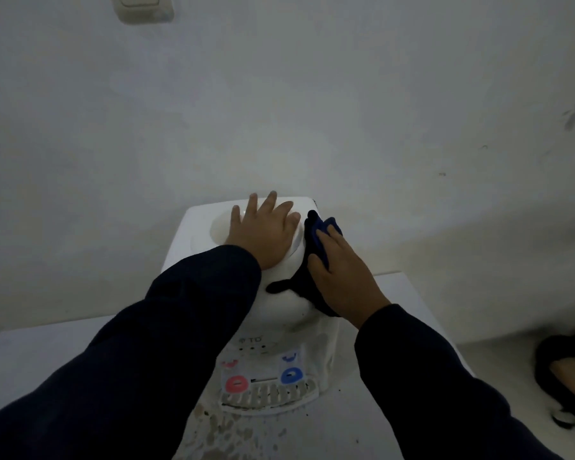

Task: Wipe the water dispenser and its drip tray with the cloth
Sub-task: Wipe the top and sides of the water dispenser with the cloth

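We look down in a dim room at a white tabletop set against a plain pale wall, with a light switch high on the wall to the left. Brownish stains speckle the tabletop toward its near edge. Past the tabletop's right edge, down on the floor, a foot in a dark sandal shows.

The white water dispenser stands at the middle of the tabletop, its back close to the far edge. The round bottle well on its top holds nothing that we can make out. On the front, facing the near edge, are a red tap and a blue tap, and just below them the slotted drip tray – whether anything lies in it we cannot tell.

Our left grip lies flat and released on the dispenser's top, fingers spread over the well's rim. Our right grip is also unclenched, fingers laid out straight, pressing the dark blue cloth against the upper right shoulder of the dispenser – the cloth bunches out beyond the fingertips and trails under the palm.
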